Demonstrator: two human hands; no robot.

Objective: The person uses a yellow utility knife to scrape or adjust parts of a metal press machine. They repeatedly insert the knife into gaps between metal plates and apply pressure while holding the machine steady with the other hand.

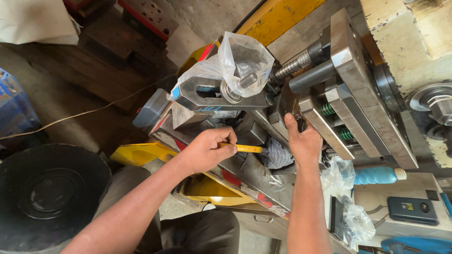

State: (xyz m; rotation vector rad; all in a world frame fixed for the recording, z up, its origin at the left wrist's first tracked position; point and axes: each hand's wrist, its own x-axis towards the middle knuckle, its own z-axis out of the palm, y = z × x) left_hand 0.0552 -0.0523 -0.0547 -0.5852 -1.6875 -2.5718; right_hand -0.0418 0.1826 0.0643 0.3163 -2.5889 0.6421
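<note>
1. Clear plastic bag [242, 56] slung over the threaded bolt up top, crinkly and see-through.
2. Two more clear bags [346, 197] bunched low on the right, beside the worktop [414, 188].
3. Small dark rectangular device [413, 210] lying flat on that worktop, with a little yellowish label on it.
4. Grey bottle [151, 109] at left, dark cap.

Left hand [205, 151] pinched shut; right hand [304, 141] flat, fingers extended

We see the left hand [205, 151] pinching a thin yellow tool [245, 148] over the metal press die [329, 108]. The right hand [305, 141] rests flat against the die, beside a clamp [212, 96] under a clear plastic bag [240, 59].
</note>
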